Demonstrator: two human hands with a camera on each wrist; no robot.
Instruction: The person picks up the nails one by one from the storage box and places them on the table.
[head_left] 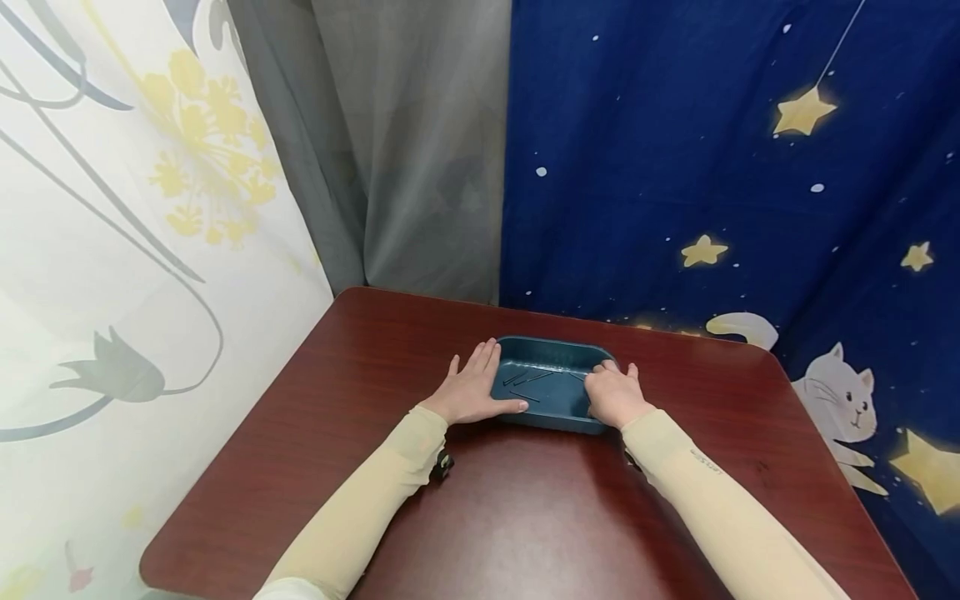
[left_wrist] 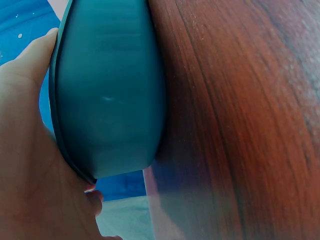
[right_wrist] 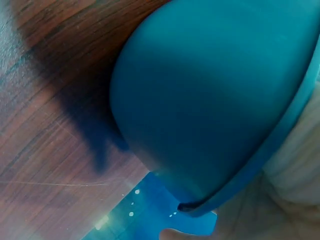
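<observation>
A dark teal tray [head_left: 555, 422] with rounded corners and raised walls stands on the table. Several thin dark rods [head_left: 525, 396] lie scattered on its floor. My left hand [head_left: 476, 387] rests against the tray's left end, fingers straight along the rim and thumb over the front edge. In the left wrist view, that hand [left_wrist: 30, 125] lies along the lip outside the wall. My right hand [head_left: 615, 393] reaches over the right end, fingers curled down inside. One thin rod [head_left: 576, 377] runs up to its fingertips; I cannot tell whether they pinch it.
A reddish-brown wooden table [head_left: 360, 400] bears the tray near its back edge. Behind it hang a grey curtain [head_left: 435, 150] and a blue star-patterned curtain [head_left: 637, 167]. A white flowered curtain [head_left: 112, 250] borders the left side.
</observation>
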